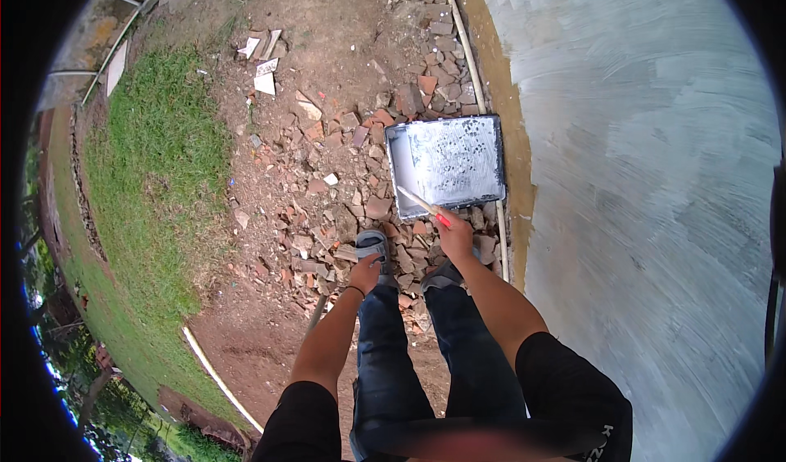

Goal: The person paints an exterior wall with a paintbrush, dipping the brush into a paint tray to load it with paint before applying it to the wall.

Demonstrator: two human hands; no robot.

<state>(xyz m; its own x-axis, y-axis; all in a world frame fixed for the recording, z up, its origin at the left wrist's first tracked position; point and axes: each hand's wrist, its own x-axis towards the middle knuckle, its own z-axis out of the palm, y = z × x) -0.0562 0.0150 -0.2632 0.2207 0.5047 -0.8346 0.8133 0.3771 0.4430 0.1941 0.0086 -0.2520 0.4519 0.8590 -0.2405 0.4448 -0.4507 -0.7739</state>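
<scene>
My right hand (457, 237) is closed around the red grip of a slim paintbrush (419, 201). The brush's pale far end reaches over the near left part of a dark-rimmed paint tray (458, 155). White paint coats the tray, with dark specks showing across its ribbed slope. Whether the tip touches the paint, I cannot tell. My left hand (366, 273) hangs above my left sandal (372, 245), fingers loosely bent and partly hidden, with nothing seen in it. The tray rests on broken rubble beside the wall.
A wall (639, 175) streaked with white-grey paint rises on the right. Along its foot runs a pale pipe (465, 40). Broken brick and tile rubble (327, 208) covers the ground around my feet. Grass (155, 159) grows to the left, and white tile pieces (264, 77) lie farther off.
</scene>
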